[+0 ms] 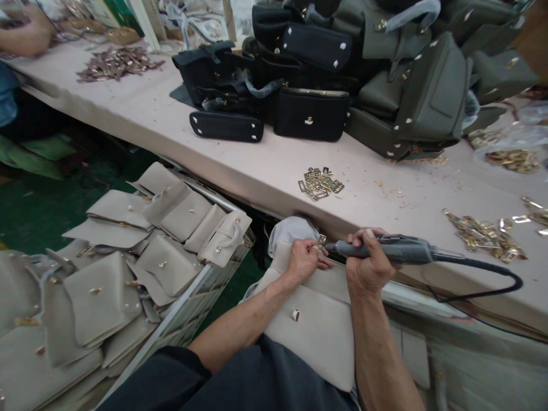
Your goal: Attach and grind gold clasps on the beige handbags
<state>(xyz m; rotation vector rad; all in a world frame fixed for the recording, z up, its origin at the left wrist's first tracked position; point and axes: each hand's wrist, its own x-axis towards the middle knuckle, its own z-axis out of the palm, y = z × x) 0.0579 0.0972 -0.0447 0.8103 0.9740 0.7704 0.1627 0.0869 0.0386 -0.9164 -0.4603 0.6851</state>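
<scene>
On my lap lies a beige handbag [317, 319], its front turned up with a small metal clasp [295, 314]. My left hand [305, 260] is closed, pinching a gold metal plate [322, 242] against the bag's flap edge. Wrapped around a grey electric screwdriver [385, 249] is my right hand [370, 262]; the tool lies nearly level, and its tip points left at the plate. Whether the tip touches a screw is too small to tell. The screwdriver's black cord [483, 268] loops away on the right.
A crate [214, 285] piled with beige handbags [103, 297] stands left. Black handbags [312, 114] and olive handbags [428, 108] cover the back of the table [214, 160]. Gold plates [320, 184] and other metal fittings [488, 234] lie in heaps. Another person's arm [25, 34] shows far left.
</scene>
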